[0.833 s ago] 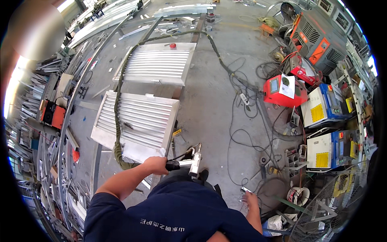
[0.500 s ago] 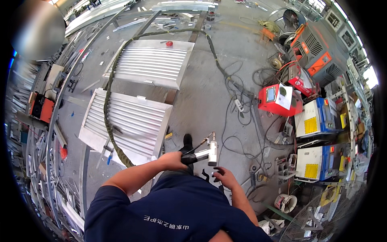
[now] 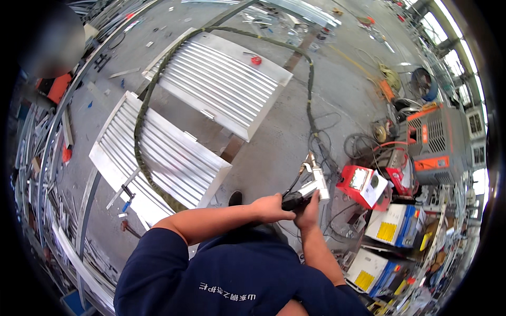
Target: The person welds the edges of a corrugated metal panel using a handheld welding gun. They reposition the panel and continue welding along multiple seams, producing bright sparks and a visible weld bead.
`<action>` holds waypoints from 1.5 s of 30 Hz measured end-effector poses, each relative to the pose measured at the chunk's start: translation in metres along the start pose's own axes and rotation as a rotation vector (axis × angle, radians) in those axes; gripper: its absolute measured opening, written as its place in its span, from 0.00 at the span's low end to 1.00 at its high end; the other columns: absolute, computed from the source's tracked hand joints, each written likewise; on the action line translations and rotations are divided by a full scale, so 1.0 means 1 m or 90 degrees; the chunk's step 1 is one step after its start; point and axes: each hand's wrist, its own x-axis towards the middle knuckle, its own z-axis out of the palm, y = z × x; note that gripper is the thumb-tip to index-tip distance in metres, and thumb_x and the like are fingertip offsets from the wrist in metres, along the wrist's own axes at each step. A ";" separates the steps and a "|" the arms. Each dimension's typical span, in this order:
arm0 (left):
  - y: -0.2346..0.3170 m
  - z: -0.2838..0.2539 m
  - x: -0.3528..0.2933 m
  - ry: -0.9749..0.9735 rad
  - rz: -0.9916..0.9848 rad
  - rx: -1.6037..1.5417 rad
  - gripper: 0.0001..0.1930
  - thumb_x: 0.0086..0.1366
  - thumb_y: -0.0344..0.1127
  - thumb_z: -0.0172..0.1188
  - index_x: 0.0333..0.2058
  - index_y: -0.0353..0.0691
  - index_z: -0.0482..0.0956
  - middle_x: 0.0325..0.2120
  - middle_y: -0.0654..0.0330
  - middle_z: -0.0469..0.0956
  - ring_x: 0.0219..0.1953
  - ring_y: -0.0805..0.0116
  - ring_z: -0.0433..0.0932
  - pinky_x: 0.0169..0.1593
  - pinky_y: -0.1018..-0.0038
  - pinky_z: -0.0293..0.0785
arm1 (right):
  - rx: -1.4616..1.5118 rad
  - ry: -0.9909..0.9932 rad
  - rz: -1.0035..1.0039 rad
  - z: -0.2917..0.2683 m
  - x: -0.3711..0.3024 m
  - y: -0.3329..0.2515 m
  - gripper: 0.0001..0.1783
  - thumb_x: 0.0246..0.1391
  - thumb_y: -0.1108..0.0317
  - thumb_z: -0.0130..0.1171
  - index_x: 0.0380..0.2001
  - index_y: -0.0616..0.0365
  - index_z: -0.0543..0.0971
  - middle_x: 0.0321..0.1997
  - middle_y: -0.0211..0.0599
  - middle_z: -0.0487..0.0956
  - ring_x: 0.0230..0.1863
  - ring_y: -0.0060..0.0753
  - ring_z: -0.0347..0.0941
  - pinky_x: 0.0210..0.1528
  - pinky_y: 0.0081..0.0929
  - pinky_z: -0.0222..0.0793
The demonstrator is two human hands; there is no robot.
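A welding gun [image 3: 320,185] with a silver metal head and a black handle is held out in front of me, its nozzle tilted up and away. My left hand [image 3: 271,208] is closed round the black handle. My right hand [image 3: 309,213] grips the gun just beside it, near the silver head; part of its fingers is hidden. To the left lie two ribbed metal panels, a near one [image 3: 163,152] and a far one [image 3: 221,79]. A thick green sleeved hose [image 3: 138,134] arches over both panels. A clamp with a blue handle [image 3: 127,204] sits at the near panel's edge.
On the right stand a red machine [image 3: 354,185], a large grey and orange unit [image 3: 437,137] and two white and blue boxes, one of them nearer [image 3: 363,271]. Loose cables [image 3: 363,146] lie on the floor there. Metal bars [image 3: 37,174] are heaped at far left.
My right hand has come up from below and taken hold of the gun. The gun and my left hand have moved right. The view has turned, shifting the panels and machines.
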 end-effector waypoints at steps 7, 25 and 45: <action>-0.031 -0.063 0.080 0.102 0.131 -0.178 0.43 0.65 0.65 0.57 0.63 0.29 0.64 0.49 0.43 0.78 0.50 0.56 0.79 0.56 0.66 0.72 | -0.022 -0.063 -0.013 0.082 0.117 -0.076 0.29 0.67 0.38 0.44 0.48 0.55 0.70 0.34 0.40 0.75 0.36 0.43 0.74 0.46 0.45 0.73; -0.065 -0.060 0.193 0.199 -0.250 -0.177 0.31 0.70 0.63 0.48 0.41 0.36 0.80 0.38 0.43 0.81 0.46 0.43 0.78 0.51 0.58 0.72 | -0.428 -0.138 -0.051 0.201 0.418 -0.335 0.30 0.66 0.40 0.48 0.46 0.60 0.75 0.22 0.31 0.73 0.20 0.26 0.70 0.25 0.25 0.68; -0.333 -0.305 0.292 0.208 -0.322 0.489 0.56 0.54 0.69 0.63 0.73 0.48 0.48 0.74 0.62 0.46 0.76 0.64 0.39 0.77 0.61 0.34 | -0.794 -0.327 0.312 0.233 0.512 -0.062 0.28 0.61 0.44 0.61 0.41 0.63 0.76 0.29 0.37 0.78 0.18 0.28 0.73 0.19 0.26 0.71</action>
